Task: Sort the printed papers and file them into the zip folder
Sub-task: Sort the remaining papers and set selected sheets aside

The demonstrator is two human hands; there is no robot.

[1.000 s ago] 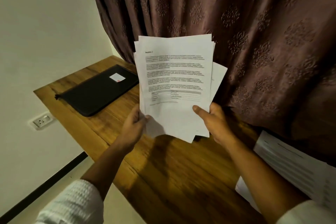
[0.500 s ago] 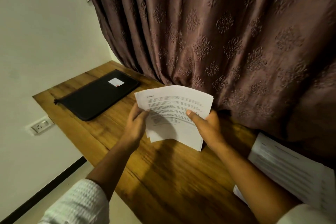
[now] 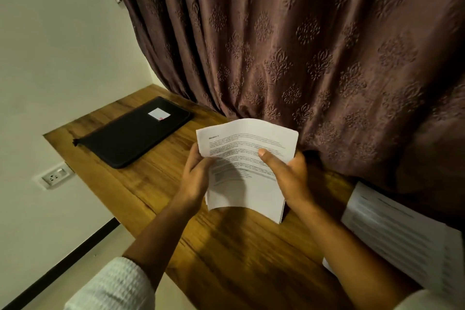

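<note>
A stack of printed papers is held above the middle of the wooden table, close to its far edge, where a brown patterned curtain hangs down. The stack is grasped on its left side by the left hand, whose fingers are curled round the edge of the sheets. Its right side is gripped by the right hand, with the thumb laid across the printed face and the other fingers hidden behind. The top of the stack is bowed away from the camera, and a heading and blocks of text are seen on the front sheet. Whether the lower corner of the stack touches the table cannot be told.

A black zip folder is laid flat near the far left corner of the table, well apart from the hands, zipped shut, with a small white label on its cover. A second pile of printed sheets is seen at the right edge of the table, blurred. A wall socket is set in the pale wall just below the table's left edge.
</note>
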